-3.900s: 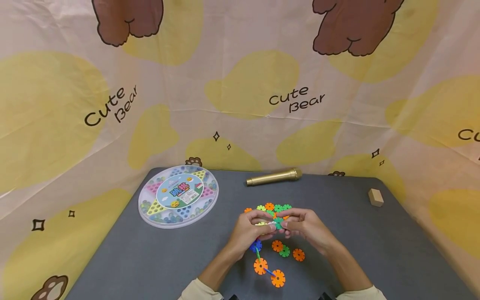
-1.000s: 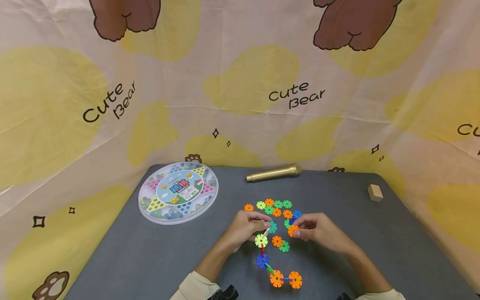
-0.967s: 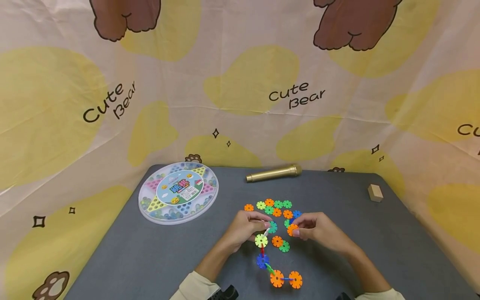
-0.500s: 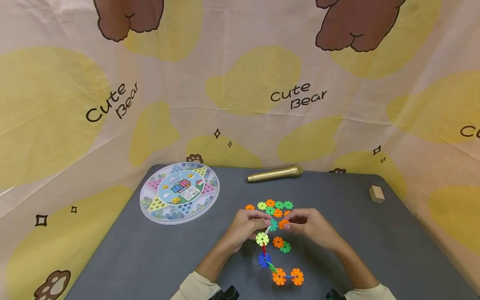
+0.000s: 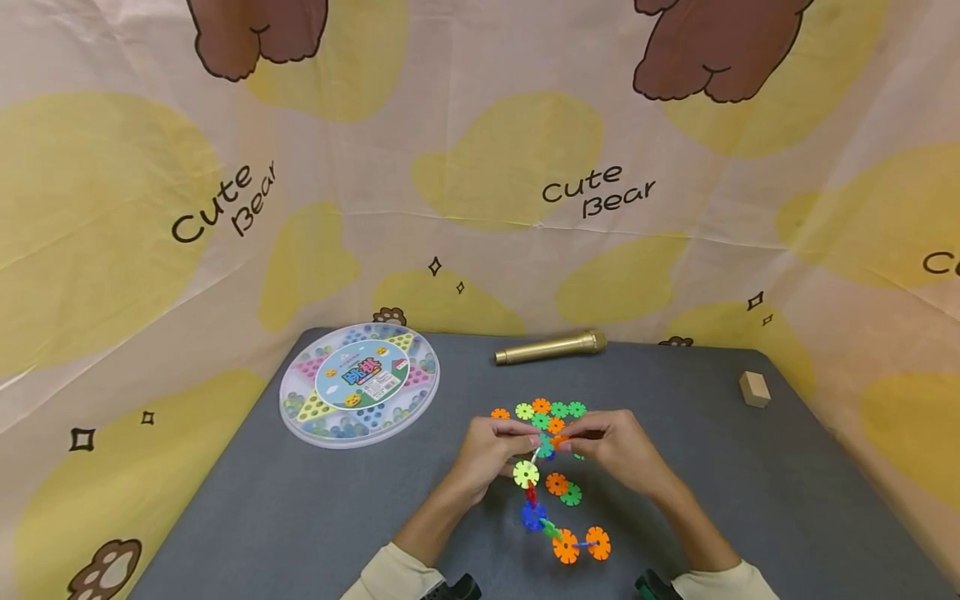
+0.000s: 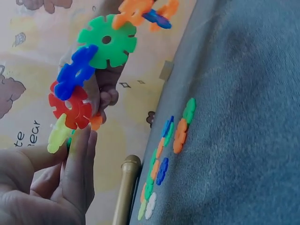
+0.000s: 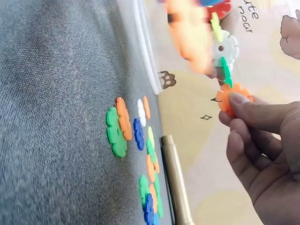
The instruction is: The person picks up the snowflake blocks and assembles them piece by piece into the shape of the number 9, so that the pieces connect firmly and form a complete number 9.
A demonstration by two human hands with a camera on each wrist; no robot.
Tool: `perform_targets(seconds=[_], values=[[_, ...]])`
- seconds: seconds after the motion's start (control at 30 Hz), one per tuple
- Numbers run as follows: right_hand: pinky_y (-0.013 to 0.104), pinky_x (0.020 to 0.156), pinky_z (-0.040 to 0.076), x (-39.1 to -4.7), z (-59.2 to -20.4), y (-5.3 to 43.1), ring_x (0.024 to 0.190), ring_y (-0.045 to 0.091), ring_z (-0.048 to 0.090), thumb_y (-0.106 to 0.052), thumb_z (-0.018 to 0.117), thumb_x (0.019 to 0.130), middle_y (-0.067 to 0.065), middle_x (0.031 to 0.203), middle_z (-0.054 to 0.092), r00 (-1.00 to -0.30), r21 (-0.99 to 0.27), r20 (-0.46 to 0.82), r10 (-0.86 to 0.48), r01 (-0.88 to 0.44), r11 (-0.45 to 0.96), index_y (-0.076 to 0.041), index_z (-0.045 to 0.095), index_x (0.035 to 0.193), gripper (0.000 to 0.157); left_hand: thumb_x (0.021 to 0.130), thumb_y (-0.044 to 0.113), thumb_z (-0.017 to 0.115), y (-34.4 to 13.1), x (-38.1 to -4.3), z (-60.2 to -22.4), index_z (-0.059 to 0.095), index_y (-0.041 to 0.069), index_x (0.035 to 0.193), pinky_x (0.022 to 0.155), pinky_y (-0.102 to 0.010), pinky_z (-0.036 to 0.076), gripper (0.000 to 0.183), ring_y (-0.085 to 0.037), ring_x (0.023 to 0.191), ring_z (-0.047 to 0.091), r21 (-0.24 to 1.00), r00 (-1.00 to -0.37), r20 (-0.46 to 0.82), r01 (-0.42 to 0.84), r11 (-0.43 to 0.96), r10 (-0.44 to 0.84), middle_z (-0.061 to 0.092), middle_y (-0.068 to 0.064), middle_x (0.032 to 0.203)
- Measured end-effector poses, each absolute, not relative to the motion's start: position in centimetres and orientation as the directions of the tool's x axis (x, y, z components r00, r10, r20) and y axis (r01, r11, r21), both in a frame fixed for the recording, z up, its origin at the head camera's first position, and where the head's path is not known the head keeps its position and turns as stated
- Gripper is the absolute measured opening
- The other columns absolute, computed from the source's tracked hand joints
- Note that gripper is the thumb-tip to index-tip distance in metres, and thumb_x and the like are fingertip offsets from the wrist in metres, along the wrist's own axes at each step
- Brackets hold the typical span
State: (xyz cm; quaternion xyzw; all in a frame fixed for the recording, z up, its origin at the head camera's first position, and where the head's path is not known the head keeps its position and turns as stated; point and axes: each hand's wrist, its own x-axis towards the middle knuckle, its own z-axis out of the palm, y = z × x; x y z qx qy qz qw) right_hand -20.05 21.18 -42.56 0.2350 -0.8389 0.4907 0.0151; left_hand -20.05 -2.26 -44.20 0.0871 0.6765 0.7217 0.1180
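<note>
1. Over the last half second the right-hand grip (image 5: 626, 450) has come in toward 9 o'clock, bringing an orange disc (image 7: 225, 101) up to the teal disc (image 5: 545, 447) at the chain's top end; their edges now appear to meet, so I judge another link is being fitted (whether the slots have caught, I cannot tell).
2. The right-hand grip pinches that orange disc; the left-hand grip (image 5: 487, 454) pinches the chain (image 5: 534, 516) near its teal end.
3. The chain is held above the worktop (image 5: 337, 500), trailing toward 6 o'clock, then bending to 5 o'clock.
4. From the grips, loose discs (image 5: 542, 421) lie just beyond at 12 o'clock, with a gold microphone (image 5: 550, 347) farther out; a round game board (image 5: 360, 425) lies between 9 and 10, a wooden block (image 5: 754, 389) between 2 and 3.
5. Fingers partly mask the join and some loose discs, and the dangling chain could snag the loose pair (image 5: 558, 486) at 5 o'clock.
</note>
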Motion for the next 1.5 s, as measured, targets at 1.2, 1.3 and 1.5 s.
perform_targets(seconds=[1.2, 1.3, 1.5], values=[[0.03, 0.082, 0.063, -20.2, -43.9, 20.6, 0.089, 0.017, 0.074, -0.011, 0.082, 0.093, 0.003, 0.099, 0.078, -0.866, -0.841, 0.267, -0.424, -0.424, 0.336, -0.014, 0.082, 0.1, 0.007, 0.089, 0.01, 0.085, -1.9, -19.5, -44.1, 0.08, 0.002, 0.106, 0.073, -0.033, 0.063, 0.019, -0.022, 0.068, 0.071, 0.998, -0.925, 0.063, 0.061, -0.019, 0.375, 0.078, -0.021, 0.096], [0.029, 0.083, 0.062, -20.3, -43.9, 20.6, 0.09, 0.017, 0.073, -0.015, 0.083, 0.093, 0.002, 0.1, 0.078, -0.875, -0.841, 0.249, -0.415, -0.408, 0.356, -0.015, 0.082, 0.103, 0.01, 0.089, 0.008, 0.084, -1.9, -19.6, -44.2, 0.08, 0.001, 0.106, 0.072, -0.033, 0.063, 0.018, -0.021, 0.068, 0.072, 0.998, -0.929, 0.064, 0.064, -0.014, 0.364, 0.078, -0.02, 0.097], [0.032, 0.079, 0.058, -20.5, -44.0, 20.8, 0.087, 0.013, 0.07, -0.019, 0.084, 0.092, -0.006, 0.097, 0.077, -0.899, -0.795, 0.199, -0.39, -0.381, 0.472, -0.018, 0.082, 0.105, 0.013, 0.091, 0.009, 0.081, -2.3, -19.9, -44.2, 0.081, 0.001, 0.106, 0.069, -0.031, 0.063, 0.017, -0.026, 0.071, 0.076, 0.998, -0.947, 0.057, 0.067, 0.02, 0.317, 0.079, -0.018, 0.098]])
